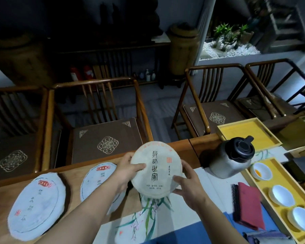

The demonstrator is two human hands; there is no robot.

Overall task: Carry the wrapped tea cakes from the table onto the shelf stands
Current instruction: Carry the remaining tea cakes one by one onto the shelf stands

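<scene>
While both hands hold it above the table's far edge, a wrapped tea cake (156,169) faces the camera, its black calligraphy upright. The left hand (126,170) grips the cake's left rim, thumb laid across the paper face. The right hand (187,184) clasps the lower right rim, fingers curled round the edge. Two more wrapped cakes lie flat on the wooden table (0,208): one (36,206) at the left, another (97,182) just beside the left wrist. A grey kettle (231,158) stands to the right, near a yellow tray (253,180) of white cups.
</scene>
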